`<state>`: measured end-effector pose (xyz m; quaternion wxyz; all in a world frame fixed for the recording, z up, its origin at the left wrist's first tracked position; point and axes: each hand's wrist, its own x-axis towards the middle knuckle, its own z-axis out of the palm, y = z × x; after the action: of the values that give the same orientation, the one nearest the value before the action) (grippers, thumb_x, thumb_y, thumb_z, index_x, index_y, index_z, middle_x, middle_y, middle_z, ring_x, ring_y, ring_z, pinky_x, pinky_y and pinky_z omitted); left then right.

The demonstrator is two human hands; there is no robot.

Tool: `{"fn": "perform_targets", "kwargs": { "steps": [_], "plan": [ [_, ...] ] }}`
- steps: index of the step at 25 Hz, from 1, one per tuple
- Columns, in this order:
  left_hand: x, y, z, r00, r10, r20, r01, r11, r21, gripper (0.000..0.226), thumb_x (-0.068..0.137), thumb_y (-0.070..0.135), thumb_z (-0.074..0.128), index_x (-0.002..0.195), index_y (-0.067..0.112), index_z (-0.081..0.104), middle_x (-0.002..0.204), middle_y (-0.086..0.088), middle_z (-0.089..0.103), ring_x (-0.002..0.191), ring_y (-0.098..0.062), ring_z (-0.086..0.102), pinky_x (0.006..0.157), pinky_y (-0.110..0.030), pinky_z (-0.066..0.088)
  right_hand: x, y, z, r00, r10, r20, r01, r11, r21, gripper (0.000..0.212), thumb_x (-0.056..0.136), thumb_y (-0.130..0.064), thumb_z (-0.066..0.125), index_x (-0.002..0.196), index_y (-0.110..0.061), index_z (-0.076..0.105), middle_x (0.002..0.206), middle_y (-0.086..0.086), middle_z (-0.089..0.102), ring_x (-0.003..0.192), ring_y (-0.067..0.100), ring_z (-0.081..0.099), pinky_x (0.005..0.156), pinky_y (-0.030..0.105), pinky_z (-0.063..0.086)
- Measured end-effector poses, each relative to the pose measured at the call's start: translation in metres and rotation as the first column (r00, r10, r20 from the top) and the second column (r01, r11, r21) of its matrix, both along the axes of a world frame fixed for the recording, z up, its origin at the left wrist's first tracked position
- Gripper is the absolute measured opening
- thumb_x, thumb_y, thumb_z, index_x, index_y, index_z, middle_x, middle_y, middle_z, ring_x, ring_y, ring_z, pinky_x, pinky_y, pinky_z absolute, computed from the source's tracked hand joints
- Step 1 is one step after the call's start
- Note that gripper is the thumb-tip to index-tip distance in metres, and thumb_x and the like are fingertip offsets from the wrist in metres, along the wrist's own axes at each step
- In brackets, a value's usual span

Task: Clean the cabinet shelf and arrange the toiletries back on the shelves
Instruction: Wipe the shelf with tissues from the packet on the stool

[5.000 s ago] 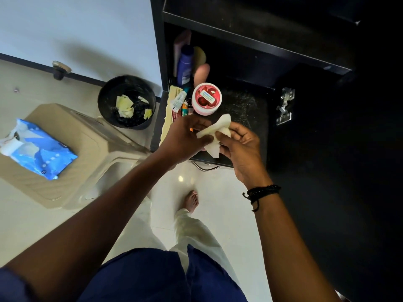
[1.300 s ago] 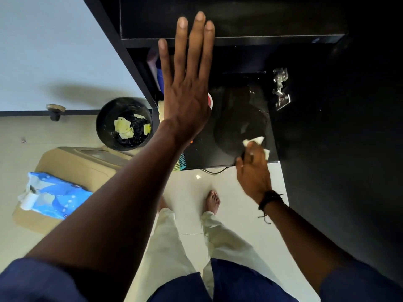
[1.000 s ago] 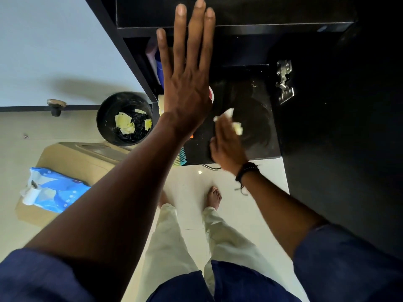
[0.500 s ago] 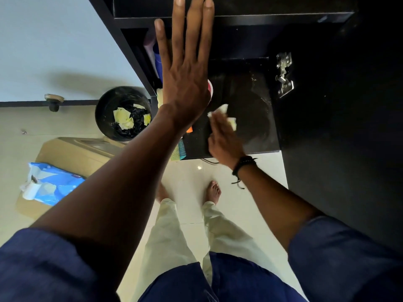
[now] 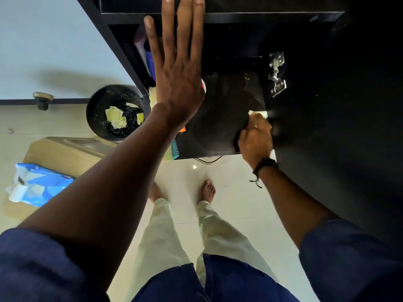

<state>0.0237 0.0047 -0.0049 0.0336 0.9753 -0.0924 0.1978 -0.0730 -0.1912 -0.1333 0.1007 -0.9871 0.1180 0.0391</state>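
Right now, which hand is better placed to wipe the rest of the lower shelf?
Right. The right hand holds the wipe down on the lower shelf near its right side. The left hand is raised flat, fingers straight, by the upper shelf edge, empty.

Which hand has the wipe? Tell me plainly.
The right hand, the one with the black wristband, holds the wipe against the lower shelf; the left hand is spread flat with straight fingers and holds nothing.

Soft light brightens the pale glossy floor (image 5: 239,192), with one glare spot; the black cabinet shelf (image 5: 218,127) lies murky, the right hand (image 5: 255,138) and pale wipe (image 5: 258,114) motion-blurred, edges bowed.
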Motion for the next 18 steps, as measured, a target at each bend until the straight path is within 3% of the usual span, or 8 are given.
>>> {"fn": "perform_targets", "kwargs": {
  "steps": [2,5,9,11,13,15,18],
  "plan": [
    [-0.002,-0.002,0.003,1.000,-0.001,0.011,0.001,1.000,-0.001,0.089,0.070,0.008,0.059,0.150,0.008,0.018,0.157,-0.014,0.023,0.143,-0.041,0.020,0.115,-0.059,0.015,-0.007,0.032,-0.003,0.991,0.127,0.045,-0.126,0.992,-0.020,0.055,0.089,-0.023,0.030,0.134,0.004,0.046,0.132,0.023,0.054,0.120,0.038,0.053,0.104,0.044,0.044],
    [-0.003,0.000,0.009,0.999,-0.006,0.044,0.006,1.000,0.010,0.088,0.069,0.002,0.050,0.150,0.006,0.016,0.157,-0.015,0.022,0.143,-0.041,0.020,0.115,-0.058,0.015,-0.046,0.036,0.001,0.929,0.353,-0.111,-0.355,0.935,0.007,0.054,0.093,-0.024,0.030,0.139,0.002,0.043,0.142,0.019,0.047,0.126,0.035,0.050,0.107,0.043,0.041],
    [-0.002,-0.003,0.008,0.998,-0.002,0.059,0.001,1.000,0.020,0.093,0.067,0.002,0.056,0.150,0.007,0.014,0.157,-0.014,0.023,0.143,-0.039,0.021,0.116,-0.057,0.017,0.001,-0.008,0.002,0.964,0.234,-0.129,-0.238,0.971,-0.010,0.061,0.091,-0.023,0.020,0.141,0.010,0.031,0.146,0.028,0.036,0.138,0.039,0.033,0.118,0.044,0.021],
    [0.000,-0.003,0.005,0.999,0.003,0.049,-0.004,0.999,0.032,0.093,0.068,0.004,0.057,0.150,0.007,0.012,0.158,-0.013,0.020,0.144,-0.039,0.020,0.116,-0.057,0.016,0.056,-0.011,0.005,0.958,0.247,-0.147,-0.254,0.966,-0.036,0.054,0.093,-0.014,0.029,0.136,0.019,0.031,0.145,0.037,0.029,0.140,0.045,0.022,0.119,0.049,0.015],
    [0.001,-0.002,0.003,0.999,0.003,0.038,-0.005,0.999,0.044,0.092,0.070,0.006,0.055,0.150,0.008,0.010,0.158,-0.013,0.018,0.144,-0.039,0.018,0.116,-0.057,0.015,0.122,-0.002,0.009,0.957,0.246,-0.154,-0.249,0.968,-0.005,0.046,0.095,-0.010,0.035,0.132,0.018,0.038,0.143,0.039,0.031,0.138,0.048,0.024,0.118,0.048,0.018],
    [0.001,-0.002,0.003,0.999,0.005,0.035,-0.007,0.999,0.050,0.092,0.072,0.008,0.055,0.151,0.008,0.009,0.158,-0.014,0.017,0.144,-0.040,0.017,0.116,-0.058,0.014,0.160,0.018,0.008,0.973,0.131,-0.189,-0.129,0.991,0.022,0.044,0.097,-0.016,0.036,0.134,0.006,0.043,0.140,0.028,0.043,0.132,0.041,0.038,0.112,0.044,0.030],
    [0.000,-0.004,0.005,1.000,0.008,0.028,-0.009,0.999,0.033,0.090,0.073,0.008,0.053,0.151,0.008,0.008,0.158,-0.014,0.017,0.144,-0.040,0.016,0.115,-0.057,0.011,0.121,0.044,0.003,0.934,0.348,-0.079,-0.347,0.937,0.023,0.045,0.091,-0.011,0.050,0.134,0.001,0.048,0.136,0.024,0.052,0.128,0.038,0.047,0.111,0.044,0.037]
  ]
}}
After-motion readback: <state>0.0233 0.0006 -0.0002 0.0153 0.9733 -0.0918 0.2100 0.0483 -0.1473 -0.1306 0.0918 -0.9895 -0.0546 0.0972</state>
